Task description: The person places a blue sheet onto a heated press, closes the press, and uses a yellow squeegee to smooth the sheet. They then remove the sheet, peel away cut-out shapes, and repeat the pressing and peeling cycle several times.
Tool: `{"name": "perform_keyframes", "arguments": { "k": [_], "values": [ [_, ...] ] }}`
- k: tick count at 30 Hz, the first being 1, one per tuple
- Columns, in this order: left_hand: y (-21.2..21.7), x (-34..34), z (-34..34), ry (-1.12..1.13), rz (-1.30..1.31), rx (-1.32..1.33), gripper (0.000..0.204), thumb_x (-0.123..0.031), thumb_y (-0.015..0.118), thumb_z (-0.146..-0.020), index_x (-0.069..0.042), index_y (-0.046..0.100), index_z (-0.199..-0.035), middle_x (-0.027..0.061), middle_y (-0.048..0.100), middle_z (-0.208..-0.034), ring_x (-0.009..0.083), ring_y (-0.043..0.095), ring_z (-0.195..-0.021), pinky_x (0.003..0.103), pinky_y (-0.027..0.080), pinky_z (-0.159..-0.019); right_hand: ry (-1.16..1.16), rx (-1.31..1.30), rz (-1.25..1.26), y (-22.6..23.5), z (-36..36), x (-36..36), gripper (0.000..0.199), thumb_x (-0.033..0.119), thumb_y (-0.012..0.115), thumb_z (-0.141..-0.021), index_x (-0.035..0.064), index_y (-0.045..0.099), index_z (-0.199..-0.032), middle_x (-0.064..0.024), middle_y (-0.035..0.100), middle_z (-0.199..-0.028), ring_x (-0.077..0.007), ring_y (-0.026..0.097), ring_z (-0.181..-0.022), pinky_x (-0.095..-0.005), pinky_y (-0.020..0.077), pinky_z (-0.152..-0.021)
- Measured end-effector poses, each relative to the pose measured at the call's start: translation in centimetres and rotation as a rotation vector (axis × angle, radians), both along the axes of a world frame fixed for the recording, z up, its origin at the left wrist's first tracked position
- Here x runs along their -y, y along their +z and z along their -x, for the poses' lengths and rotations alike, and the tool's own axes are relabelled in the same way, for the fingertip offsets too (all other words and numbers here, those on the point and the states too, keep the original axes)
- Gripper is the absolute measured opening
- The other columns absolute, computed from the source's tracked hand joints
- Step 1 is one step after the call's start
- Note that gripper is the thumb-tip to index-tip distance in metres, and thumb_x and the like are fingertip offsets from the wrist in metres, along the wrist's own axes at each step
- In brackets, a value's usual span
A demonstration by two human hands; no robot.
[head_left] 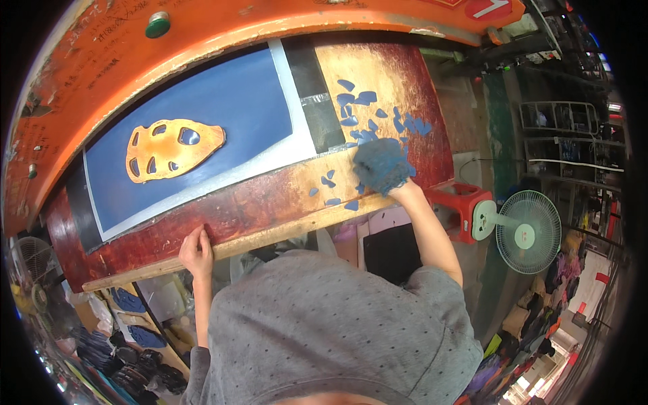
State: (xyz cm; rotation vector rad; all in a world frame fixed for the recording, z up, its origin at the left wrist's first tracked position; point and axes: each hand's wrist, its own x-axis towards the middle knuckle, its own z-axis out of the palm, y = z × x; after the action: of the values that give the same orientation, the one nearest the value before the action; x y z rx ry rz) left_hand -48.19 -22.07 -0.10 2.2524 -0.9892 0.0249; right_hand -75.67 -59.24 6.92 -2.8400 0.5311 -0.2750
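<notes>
Gripping board edge point(223, 246), hands point(196, 253) apart

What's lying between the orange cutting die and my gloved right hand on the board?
In the head view, between the orange cutting die and the gloved right hand lie the blue sheet's white edge, a black strip, and scattered blue offcuts.
</notes>
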Motion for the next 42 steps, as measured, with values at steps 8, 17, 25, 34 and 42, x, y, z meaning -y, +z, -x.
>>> {"name": "perform_keyframes", "arguments": {
  "k": [8,17,25,34,42],
  "values": [
    [-0.1,0.0,0.0,0.015,-0.014,-0.036,0.011,-0.007,0.065,-0.086,-0.005,0.072,-0.095,0.0112,0.069,-0.081,0.0228,0.064,-0.067,0.032,0.049,-0.061,0.089,0.371,-0.061,-3.4,-3.5,-6.9,0.006,0.019,0.063,-0.075,0.0131,0.063,-0.075,-0.0049,0.061,-0.079,-0.0250,0.061,-0.076,-0.0411,0.0484,-0.067],
    [-0.2,-0.3,0.0,0.054,-0.067,-0.080,0.011,-0.008,0.065,-0.087,-0.004,0.071,-0.096,0.0123,0.069,-0.085,0.0229,0.065,-0.070,0.031,0.050,-0.064,-0.131,0.156,0.031,-0.9,4.7,0.7,0.010,0.020,0.065,-0.079,0.0102,0.066,-0.078,-0.0059,0.066,-0.090,-0.0257,0.062,-0.086,-0.0403,0.0489,-0.074],
    [-0.4,-0.3,-0.1,0.039,-0.054,-0.059,0.013,-0.010,0.065,-0.089,-0.004,0.071,-0.098,0.0114,0.070,-0.084,0.0202,0.065,-0.071,0.030,0.050,-0.065,0.258,0.101,-0.167,-1.4,-1.8,-10.1,0.022,0.037,0.061,-0.078,0.0167,0.069,-0.084,-0.0042,0.062,-0.077,-0.0276,0.062,-0.077,-0.0429,0.0478,-0.067],
    [-0.2,-0.3,-0.1,0.058,-0.084,-0.069,0.012,-0.011,0.065,-0.089,-0.004,0.072,-0.096,0.0112,0.070,-0.085,0.0206,0.065,-0.071,0.030,0.050,-0.065,0.073,-0.030,0.184,-0.3,5.8,0.5,0.013,0.023,0.062,-0.078,0.0138,0.070,-0.078,-0.0063,0.066,-0.073,-0.0250,0.063,-0.068,-0.0401,0.0484,-0.065],
    [-0.3,-0.1,-0.1,0.054,-0.086,-0.035,0.012,-0.012,0.064,-0.089,-0.004,0.071,-0.095,0.0117,0.070,-0.087,0.0235,0.066,-0.073,0.032,0.051,-0.066,-0.280,0.197,-0.145,-1.0,-4.5,8.3,0.026,0.030,0.061,-0.083,0.0091,0.070,-0.094,-0.0120,0.067,-0.084,-0.0330,0.064,-0.084,-0.0424,0.0496,-0.074]
  ]
}}
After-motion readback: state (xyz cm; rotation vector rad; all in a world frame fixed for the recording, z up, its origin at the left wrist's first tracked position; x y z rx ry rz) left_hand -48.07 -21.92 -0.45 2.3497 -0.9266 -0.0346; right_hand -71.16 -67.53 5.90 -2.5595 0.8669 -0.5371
